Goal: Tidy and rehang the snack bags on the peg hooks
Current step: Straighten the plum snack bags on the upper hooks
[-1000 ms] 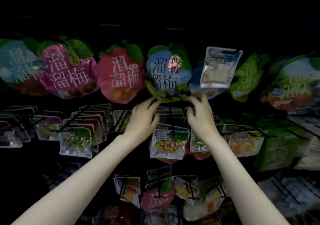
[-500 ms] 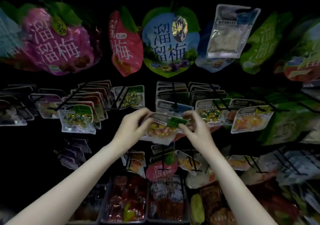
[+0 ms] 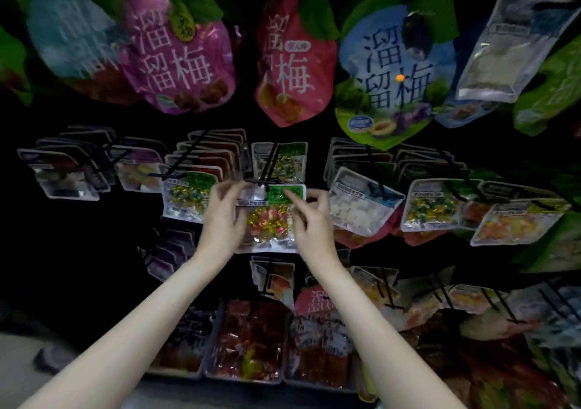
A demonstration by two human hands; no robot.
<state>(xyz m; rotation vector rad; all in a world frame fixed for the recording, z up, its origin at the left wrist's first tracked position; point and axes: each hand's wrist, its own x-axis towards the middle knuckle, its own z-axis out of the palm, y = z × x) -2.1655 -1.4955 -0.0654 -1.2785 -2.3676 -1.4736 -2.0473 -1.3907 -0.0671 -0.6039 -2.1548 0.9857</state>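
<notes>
- Two hands are engaged on one snack bag [image 3: 270, 217] in the middle row of the peg-hook display; the bag is held in front of a peg hook [image 3: 269, 163] that carries a similar green-headed bag [image 3: 279, 160].
- At the bag's left edge, the left hand [image 3: 224, 220] is curled round it, thumb in front.
- At the bag's upper right corner, the green header is pinched by the right hand [image 3: 309, 220] between thumb and forefinger.
- The bag is judged light, thin and floppy, with a slick film face and loose wrapped sweets inside that would shift; the stiffer header beside the hang hole is judged the best place to hold, so that the hole can be steered onto the hook's tip.
- Compared with half a second before, the bag is held flatter and squarer to the view rather than tilted, and the view is closer to the shelf, with the large plum bags [image 3: 386, 72] of the top row looming bigger.
</notes>
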